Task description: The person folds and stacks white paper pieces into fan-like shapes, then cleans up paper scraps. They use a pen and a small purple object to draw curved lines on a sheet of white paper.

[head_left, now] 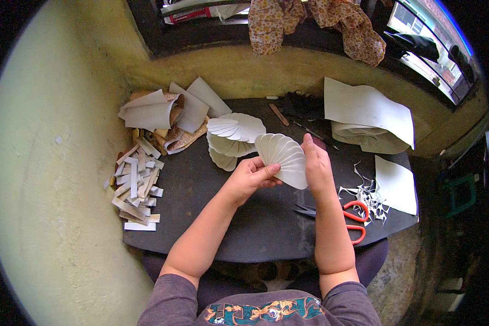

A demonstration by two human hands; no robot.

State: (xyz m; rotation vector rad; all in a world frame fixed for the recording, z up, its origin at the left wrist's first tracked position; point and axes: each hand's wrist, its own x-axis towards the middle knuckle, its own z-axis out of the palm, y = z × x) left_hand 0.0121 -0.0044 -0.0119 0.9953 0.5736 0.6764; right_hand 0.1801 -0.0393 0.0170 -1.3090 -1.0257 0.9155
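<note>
Pinching white paper fan, left hand and right hand fingers; ribs spread up-left.

A: Fan & paper sheets?
B: White, plain. Strips off-white/cream.
A: Tabletop?
B: Black. Scissors w/ red handles. Cloth up top: tan, small floral print.

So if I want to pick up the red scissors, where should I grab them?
Probably by the red handle loops of the scissors, coming from the person's right. The loops point toward the table's right edge, while the dark blades point left and lie close to the right forearm. White paper scraps sit just behind them, so reach in low.
</note>
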